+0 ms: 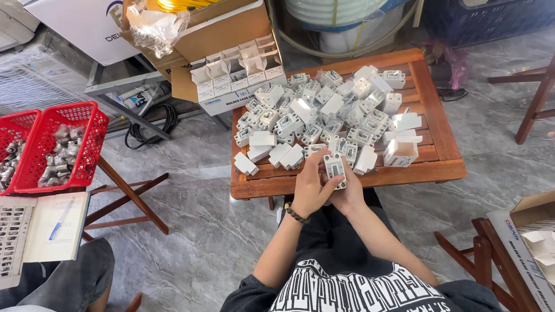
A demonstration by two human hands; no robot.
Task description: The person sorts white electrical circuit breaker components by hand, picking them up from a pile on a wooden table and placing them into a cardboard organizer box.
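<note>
grey breaker held upright at the table's near edge

grey marbled floor tiles spread under a low wooden slatted table [445,144], which carries a loose heap of small white-and-grey breaker units [324,112] over most of its top. flat white cartons lie along the near-left part of the table, and one folded white carton [400,153] stands close to the near-right corner.

both of the person's hands meet just in front of the table's near edge, about midway along it. the left hand [309,188], with a dark bead bracelet [296,214] at the wrist, curls around the left side of a single grey breaker [335,169], thumb across its lower front. the right hand [348,196] sits mostly behind and beneath the breaker, so only its back and a few fingers show; it appears to cup the unit from below, fingers closed on it. the breaker's long axis runs away from the person, its top end pointing toward the heap and overlapping the near edge of the table in this view. the heap lies directly ahead of the hands, and the standing carton is off to the right, nearer the right hand than the left.

off the far-left corner an open cardboard box [231,75] holds rows of the white cartons. at the left side of the view a red plastic basket [58,144] holds metal parts, with a notebook and blue pen [59,221] below it.
</note>
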